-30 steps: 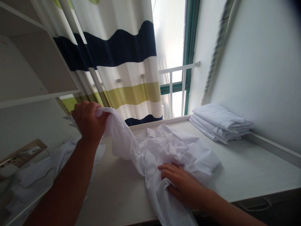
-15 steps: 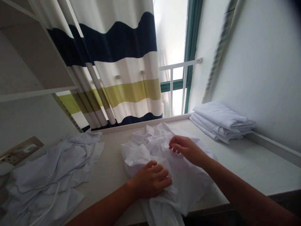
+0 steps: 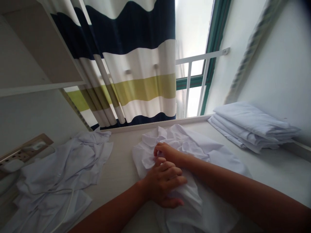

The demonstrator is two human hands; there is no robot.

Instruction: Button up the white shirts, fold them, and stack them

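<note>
A crumpled white shirt [image 3: 218, 158] lies on the table in front of me, its collar toward the window. My left hand [image 3: 165, 183] rests over the front of the shirt, palm down, with the fingers spread and the thumb apart. Just beyond it, my right hand [image 3: 168, 153] reaches across from the right, its fingers curled in at the shirt's front below the collar. The cloth at those fingertips is partly hidden by the hands. Lower down, the shirt hangs toward the near edge under my forearms.
Folded white garments [image 3: 252, 126] are stacked at the back right by the wall. Loose white clothes [image 3: 60, 165] lie at left, a pale cable [image 3: 69, 207] across them, beside a socket strip [image 3: 24, 155]. A striped curtain [image 3: 136, 77] hangs behind the white table [image 3: 121, 161].
My right hand has moved left across the shirt, close to my left hand. My left hand's fingers have spread, the thumb now showing. The view has shifted slightly.
</note>
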